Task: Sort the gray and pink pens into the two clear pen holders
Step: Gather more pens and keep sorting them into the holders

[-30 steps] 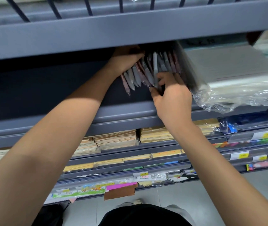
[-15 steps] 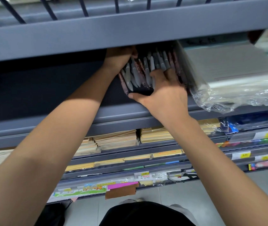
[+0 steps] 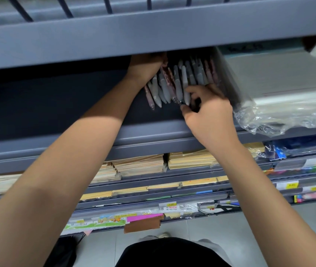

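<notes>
Far left on my feed the dark gray metal shelf (image 3: 57, 105) runs across the view, its deck in shadow. Moving right, the left hand (image 3: 145, 64) reaches deep under the shelf lip and rests against the upper ends of the pens. Its fingers are hidden behind the lip and the pens, so I cannot tell how far they are curled or whether they hold anything.

Next comes the fan of slim gray and pink plastic pens (image 3: 172, 83), lying side by side on the shelf deck with their tips pointing toward me and the colours mixed together. Just right of them the right hand (image 3: 209, 112) has its fingers curled, with thumb and forefinger pinching the near tip of one gray pen (image 3: 185, 87) at the edge of the fan. Beyond it sits a stack of pale paper in crinkled clear wrap (image 3: 288, 89).

I judge we are early in the job — picking pens out of the mixed row by colour. I cannot make out the two clear pen holders with any certainty. The next move calls for drawing that gray pen out lengthwise without dragging its pink neighbours along — and for finding the gray holder first.
</notes>
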Motion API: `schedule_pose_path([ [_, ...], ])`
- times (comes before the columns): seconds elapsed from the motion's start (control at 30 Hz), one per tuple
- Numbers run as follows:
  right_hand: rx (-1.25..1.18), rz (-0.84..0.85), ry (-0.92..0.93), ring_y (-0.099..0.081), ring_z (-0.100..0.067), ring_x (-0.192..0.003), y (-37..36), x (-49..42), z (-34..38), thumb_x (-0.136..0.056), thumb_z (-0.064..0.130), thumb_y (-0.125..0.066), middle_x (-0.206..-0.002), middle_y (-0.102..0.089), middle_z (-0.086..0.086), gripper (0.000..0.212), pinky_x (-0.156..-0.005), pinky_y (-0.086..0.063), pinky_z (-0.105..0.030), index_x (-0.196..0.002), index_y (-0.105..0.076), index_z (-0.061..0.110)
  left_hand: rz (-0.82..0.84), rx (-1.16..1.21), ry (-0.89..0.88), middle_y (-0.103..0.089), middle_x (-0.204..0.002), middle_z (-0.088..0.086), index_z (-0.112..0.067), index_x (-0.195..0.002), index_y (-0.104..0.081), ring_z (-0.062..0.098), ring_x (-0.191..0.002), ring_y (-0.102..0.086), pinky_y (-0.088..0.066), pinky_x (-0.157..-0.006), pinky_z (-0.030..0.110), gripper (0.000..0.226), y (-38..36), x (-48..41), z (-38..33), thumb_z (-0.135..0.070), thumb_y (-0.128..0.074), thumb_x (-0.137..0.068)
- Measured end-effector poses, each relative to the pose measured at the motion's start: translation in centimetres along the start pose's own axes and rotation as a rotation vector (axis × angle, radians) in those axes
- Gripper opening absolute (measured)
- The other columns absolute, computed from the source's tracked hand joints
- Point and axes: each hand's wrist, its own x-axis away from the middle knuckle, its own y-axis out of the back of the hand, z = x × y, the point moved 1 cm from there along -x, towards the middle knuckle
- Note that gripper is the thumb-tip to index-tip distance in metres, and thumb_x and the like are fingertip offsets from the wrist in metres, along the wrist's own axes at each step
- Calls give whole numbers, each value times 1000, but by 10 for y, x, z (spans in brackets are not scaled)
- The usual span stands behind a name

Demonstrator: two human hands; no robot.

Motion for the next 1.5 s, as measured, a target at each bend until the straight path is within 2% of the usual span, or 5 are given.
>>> schedule_pose_path([
  [0.4, -58, -174, -98, -60, -38, -85, 6, 6, 6, -85, 6, -61, -105, -62, -18, 27, -74, -44, -38, -112, -65, 8, 286, -450, 201, -51, -147, 10, -14, -139, -53, 21, -130, -49, -34, -93, 20, 48, 26, 43, -33, -43, -48, -101],
  [0.6, -90, -233, -151, -54, -40, -88, 13, 8, 10, -80, -8, -50, -118, -53, -24, 38, -65, -21, -23, -118, -57, -2, 534, -462, 348, -71, -58, 6, -18, -56, -74, 9, -39, -63, -38, -25, 20, 49, 12, 53, -61, -41, -56, -95],
  [0.93, -172, -262, -195, -50, -34, -95, 18, 6, 4, -85, -2, -52, -111, -58, -22, 20, -71, -21, -21, -103, -59, -2, 518, -651, 443, -52, -83, 10, -8, -98, -57, 20, -68, -48, -46, -35, 24, 24, -2, 56, -100, -30, -47, -102],
  [1.13, -191, -221, -211, -53, -34, -88, 18, 3, -3, -85, 2, -52, -106, -61, -21, 19, -69, -23, -21, -103, -59, -1, 593, -595, 600, -62, -92, 15, -9, -77, -64, 35, -96, -61, -52, -94, 56, 26, -7, 62, -107, -25, -53, -95],
  [1.5, -135, -178, -217, -52, -36, -91, 14, 6, -6, -87, 8, -50, -105, -61, -21, 17, -67, -18, -20, -96, -60, -2, 585, -736, 567, -68, -53, 16, -1, -77, -68, 35, -69, -67, -55, -46, 52, 27, -12, 52, -95, -24, -59, -89],
])
